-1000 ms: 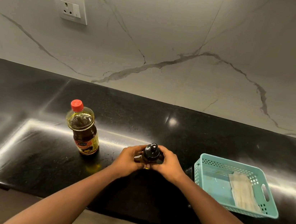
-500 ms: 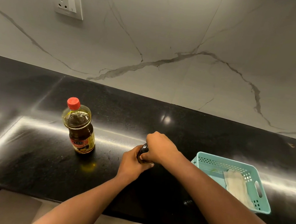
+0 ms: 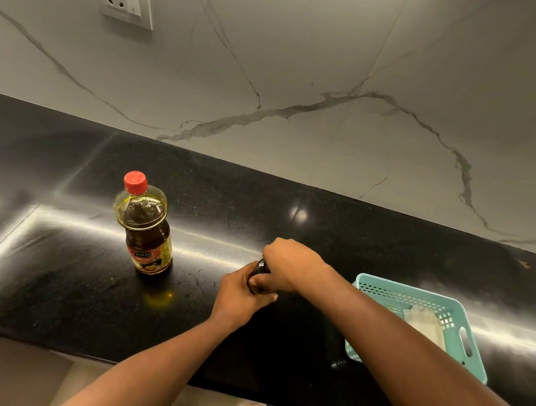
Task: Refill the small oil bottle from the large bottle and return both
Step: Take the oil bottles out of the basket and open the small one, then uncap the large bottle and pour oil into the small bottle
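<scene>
Both hands are on the small oil bottle now, out in the middle of the black counter, nearer its front edge than the wall. I see only a dark sliver of it between the hands. It appears to stand upright, long axis vertical, though the base is hidden. My right hand sits on top, fingers curled closed over the cap end from above. My left hand wraps the body from below and the near side, fingers closed round it. So the cap lies straight under the right palm, and I judge a twist about that upright axis is what opens it, the left hand bracing.

The large bottle stands upright well to the left, apart from both hands, red cap on, oil visible inside. The left hand is nearer to it. A teal basket sits at the right, partly behind my right forearm.
</scene>
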`<state>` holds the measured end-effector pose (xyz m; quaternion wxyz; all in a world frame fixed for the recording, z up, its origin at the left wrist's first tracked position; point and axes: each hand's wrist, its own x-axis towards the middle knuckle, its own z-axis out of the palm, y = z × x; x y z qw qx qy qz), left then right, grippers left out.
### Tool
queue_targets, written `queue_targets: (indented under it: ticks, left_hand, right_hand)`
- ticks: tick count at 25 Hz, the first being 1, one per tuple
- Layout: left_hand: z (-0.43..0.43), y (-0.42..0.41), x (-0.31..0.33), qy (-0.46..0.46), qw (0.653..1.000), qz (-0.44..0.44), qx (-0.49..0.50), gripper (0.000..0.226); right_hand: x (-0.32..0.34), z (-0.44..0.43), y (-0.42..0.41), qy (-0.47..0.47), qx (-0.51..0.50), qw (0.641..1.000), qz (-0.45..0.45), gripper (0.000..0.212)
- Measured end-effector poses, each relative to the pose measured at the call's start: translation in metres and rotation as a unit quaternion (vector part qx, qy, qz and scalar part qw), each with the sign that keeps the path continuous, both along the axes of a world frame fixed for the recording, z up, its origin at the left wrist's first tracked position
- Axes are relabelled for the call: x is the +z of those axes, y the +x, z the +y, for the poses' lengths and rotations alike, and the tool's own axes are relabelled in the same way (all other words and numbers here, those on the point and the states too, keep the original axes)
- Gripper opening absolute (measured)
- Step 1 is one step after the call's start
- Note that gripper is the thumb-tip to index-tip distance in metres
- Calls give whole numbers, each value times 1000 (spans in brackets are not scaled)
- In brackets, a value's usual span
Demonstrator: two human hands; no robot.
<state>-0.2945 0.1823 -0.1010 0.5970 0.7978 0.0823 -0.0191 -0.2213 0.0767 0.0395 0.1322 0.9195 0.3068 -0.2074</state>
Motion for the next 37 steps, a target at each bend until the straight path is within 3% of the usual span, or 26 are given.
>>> queue_targets:
  ticks: [2,4,9,12,16,20,24,27,30,32,35,37]
  left_hand:
    - [0,0,0,8,1000,1,6,44]
    - [0,0,0,12,1000,2,6,44]
    - [-1,0,-3,2,1000,0,6,46]
    - [-1,1,-5,2,1000,-14,4,49]
    - [0,1,-9,18,999,-36,11,64]
    - [-2,-2,-7,49,998,-43,-4,68]
    - [6,-10,1,73,997,-21,-14,106]
    - [25,-29,18,71,997,-34,-1,101]
    - [65,-60,49,57,990,-99,86,79]
    - [98,-75,76,87,962,-171,193,62]
    - [140,-72,114,131,907,-237,323,51]
    - [163,-59,128,152,893,-231,354,60]
  right_hand:
    - [3,1,-1,13,18,999,38,38]
    - [5,0,-2,26,41,998,50,56]
    - [7,1,-3,11,8,999,34,35]
    - [21,-7,0,51,8,998,38,45]
    - [32,-39,-2,64,-92,994,-7,43]
    - [-19,-63,-40,13,-206,978,22,56]
    - [-65,-74,-69,36,-254,966,43,56]
    - [-68,-81,-77,43,-267,962,48,61]
    - [-42,-73,-74,28,-255,965,58,74]
    - [-2,-54,-62,49,-232,971,28,67]
    - [64,0,-41,187,-180,966,2,44]
    - [94,52,-32,303,-115,946,-1,39]
